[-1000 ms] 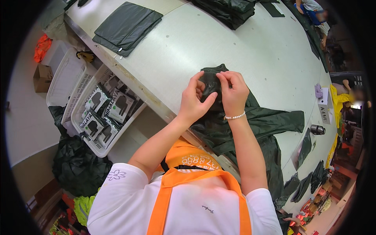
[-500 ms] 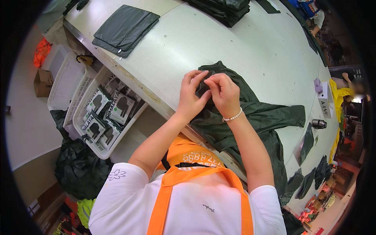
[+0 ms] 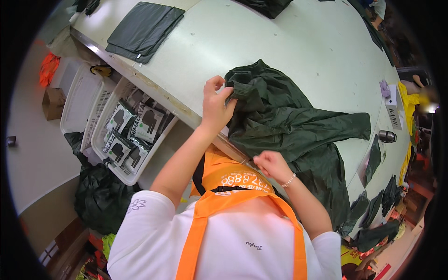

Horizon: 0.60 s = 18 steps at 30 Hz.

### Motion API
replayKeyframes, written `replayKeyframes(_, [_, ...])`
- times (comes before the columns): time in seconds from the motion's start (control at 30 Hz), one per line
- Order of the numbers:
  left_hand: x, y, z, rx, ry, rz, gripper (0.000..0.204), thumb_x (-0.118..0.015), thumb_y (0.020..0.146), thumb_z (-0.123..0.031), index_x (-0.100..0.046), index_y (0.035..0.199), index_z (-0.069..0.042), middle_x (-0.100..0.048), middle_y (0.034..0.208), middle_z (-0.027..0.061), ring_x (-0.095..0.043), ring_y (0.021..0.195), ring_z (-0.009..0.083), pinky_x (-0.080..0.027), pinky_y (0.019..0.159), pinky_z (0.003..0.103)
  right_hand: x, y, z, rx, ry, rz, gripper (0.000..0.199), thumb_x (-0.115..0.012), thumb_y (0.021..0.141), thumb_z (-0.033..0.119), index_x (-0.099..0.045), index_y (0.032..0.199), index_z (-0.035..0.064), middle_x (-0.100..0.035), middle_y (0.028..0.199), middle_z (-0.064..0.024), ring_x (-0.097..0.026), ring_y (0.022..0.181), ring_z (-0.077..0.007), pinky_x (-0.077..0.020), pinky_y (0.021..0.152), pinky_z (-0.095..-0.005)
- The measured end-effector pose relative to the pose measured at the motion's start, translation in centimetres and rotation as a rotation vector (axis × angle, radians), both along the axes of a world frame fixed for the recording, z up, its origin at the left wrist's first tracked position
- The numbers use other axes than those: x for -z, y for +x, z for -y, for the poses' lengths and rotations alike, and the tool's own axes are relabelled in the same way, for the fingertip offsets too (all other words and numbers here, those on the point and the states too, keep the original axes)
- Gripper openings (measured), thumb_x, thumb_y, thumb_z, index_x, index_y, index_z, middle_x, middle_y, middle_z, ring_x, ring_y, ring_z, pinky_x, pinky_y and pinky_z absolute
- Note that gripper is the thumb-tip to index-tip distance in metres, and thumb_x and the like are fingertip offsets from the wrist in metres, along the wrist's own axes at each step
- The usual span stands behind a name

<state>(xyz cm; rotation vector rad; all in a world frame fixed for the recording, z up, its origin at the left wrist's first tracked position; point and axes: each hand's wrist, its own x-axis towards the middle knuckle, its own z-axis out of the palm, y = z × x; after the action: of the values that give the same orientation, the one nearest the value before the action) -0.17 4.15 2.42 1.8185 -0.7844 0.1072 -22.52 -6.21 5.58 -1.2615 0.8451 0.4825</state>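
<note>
A dark green thin jacket (image 3: 294, 135) lies rumpled over the table's near edge, one sleeve stretched to the right. At its far left part, my left hand (image 3: 217, 103) is closed, pinching a gathered, ribbed-looking edge of the cloth between thumb and fingers. Nearer to my body, my right hand (image 3: 274, 165) is held by the front of the orange apron (image 3: 224, 175), beside the jacket's lower folds. Its fingers are curled together, and whatever may be between them is too small to make out.
Folded dark garments (image 3: 144, 30) lie at the table's far left, and another dark pile (image 3: 268, 5) at the back. Left of the table stands a white basket (image 3: 128, 179) holding several packaged items. A white box (image 3: 394, 109) and a dark bottle (image 3: 387, 136) stand at the right.
My right hand has come away from my left hand and down toward my body. My left hand has shifted slightly left, still at the jacket, whose gathered edge now shows.
</note>
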Motion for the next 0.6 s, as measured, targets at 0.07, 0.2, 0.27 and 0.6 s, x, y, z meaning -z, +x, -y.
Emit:
replayKeyframes(0.07, [-0.8,0.6,-1.2,0.071,0.116,0.142,0.020,-0.064,0.063,0.000,-0.059,0.082,-0.003,-0.058,0.107,0.0108,-0.051,0.104,0.0319,-0.040,0.089,0.039,1.6,-4.9,1.0,-0.139,-0.233,-0.036,0.019,-0.070,0.080,0.016,-0.061,0.071,0.0013,-0.055,0.058,0.0012,-0.049,0.050,-0.0067,-0.0394,0.046,-0.0228])
replayKeyframes(0.2, [-4.0,-0.5,-2.5,0.566,0.093,0.073,0.020,-0.061,0.058,-0.013,-0.050,0.071,-0.002,-0.054,0.128,0.0121,-0.043,0.115,0.0349,-0.029,0.099,0.044,0.0,-12.9,4.5,-0.926,-0.510,0.063,0.048,-0.074,0.071,0.015,-0.059,0.115,0.0029,-0.061,0.109,-0.0166,-0.059,0.099,-0.0328,-0.0479,0.087,-0.0362])
replayKeyframes(0.27, [-5.5,-1.8,-2.9,0.756,0.082,0.070,0.021,-0.063,0.060,-0.017,-0.046,0.062,-0.004,-0.049,0.135,0.0128,-0.046,0.113,0.0325,-0.028,0.100,0.044,-3.0,-8.9,6.5,-0.767,-0.667,0.125,0.048,-0.071,0.074,0.014,-0.057,0.119,0.0030,-0.058,0.117,-0.0164,-0.057,0.105,-0.0342,-0.0470,0.089,-0.0369])
replayKeyframes(0.6, [-8.8,-4.6,-5.8,0.851,0.267,0.247,0.021,-0.062,0.057,-0.015,-0.042,0.054,-0.009,-0.056,0.130,0.0056,-0.056,0.074,0.0155,-0.034,0.090,0.042,-2.8,6.7,5.4,-0.339,-0.683,0.281,0.056,-0.069,0.074,0.005,-0.049,0.126,0.0034,-0.061,0.114,-0.0121,-0.060,0.098,-0.0166,-0.0481,0.081,-0.0267])
